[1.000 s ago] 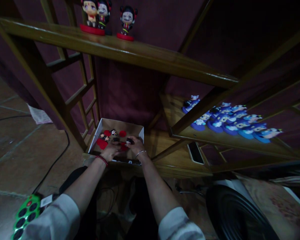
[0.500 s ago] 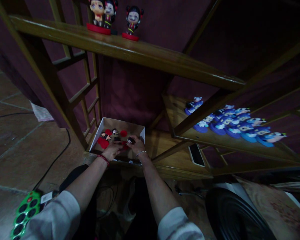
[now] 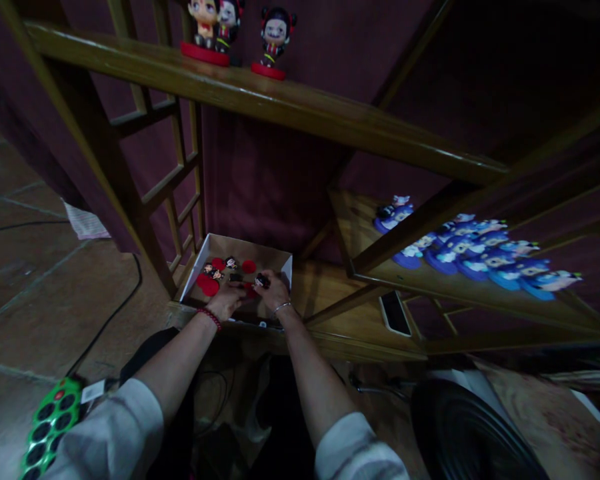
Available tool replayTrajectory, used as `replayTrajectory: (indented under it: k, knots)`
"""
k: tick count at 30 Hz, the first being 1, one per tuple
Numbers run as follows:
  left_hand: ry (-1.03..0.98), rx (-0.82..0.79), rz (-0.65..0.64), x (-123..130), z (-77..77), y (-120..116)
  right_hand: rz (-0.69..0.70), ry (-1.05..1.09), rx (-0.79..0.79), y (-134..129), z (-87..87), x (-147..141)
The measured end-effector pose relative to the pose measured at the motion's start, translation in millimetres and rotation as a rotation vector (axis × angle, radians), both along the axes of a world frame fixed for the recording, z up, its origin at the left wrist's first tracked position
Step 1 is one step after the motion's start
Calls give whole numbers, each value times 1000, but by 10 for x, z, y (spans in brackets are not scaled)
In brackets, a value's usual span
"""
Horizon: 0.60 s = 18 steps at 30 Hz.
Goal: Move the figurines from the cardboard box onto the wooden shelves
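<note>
Both hands are down in a shallow cardboard box on the lowest shelf. My right hand is closed on a small dark-haired figurine, tilted, near the box's right side. A red round base lies just below the figurine, partly hidden by the fingers. My left hand is beside it, its fingers closed at the edge of a red piece that I cannot make out clearly. More small figurines and red discs lie loose in the box.
Figurines on red bases stand on the upper wooden shelf. Several blue-based figurines stand on the right shelf. A phone lies on the lower ledge. A black round stool and a green device flank me.
The view has shifted slightly, so shelf and figurines sit a little further right. Both hands keep nearly the same place and hold in the box.
</note>
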<state>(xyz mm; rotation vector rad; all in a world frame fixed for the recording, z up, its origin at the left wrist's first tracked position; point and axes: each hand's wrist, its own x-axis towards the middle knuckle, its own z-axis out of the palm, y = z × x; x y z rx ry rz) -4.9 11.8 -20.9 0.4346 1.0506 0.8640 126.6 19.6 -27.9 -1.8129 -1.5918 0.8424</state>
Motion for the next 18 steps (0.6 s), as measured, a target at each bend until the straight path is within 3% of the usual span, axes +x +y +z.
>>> replayTrajectory:
  k: [10, 18]
  knots:
    - [26, 3, 9, 5, -48, 9, 57, -34, 45, -17, 49, -29]
    - [36, 3, 6, 23, -93, 22, 64, -18, 45, 1, -10, -17]
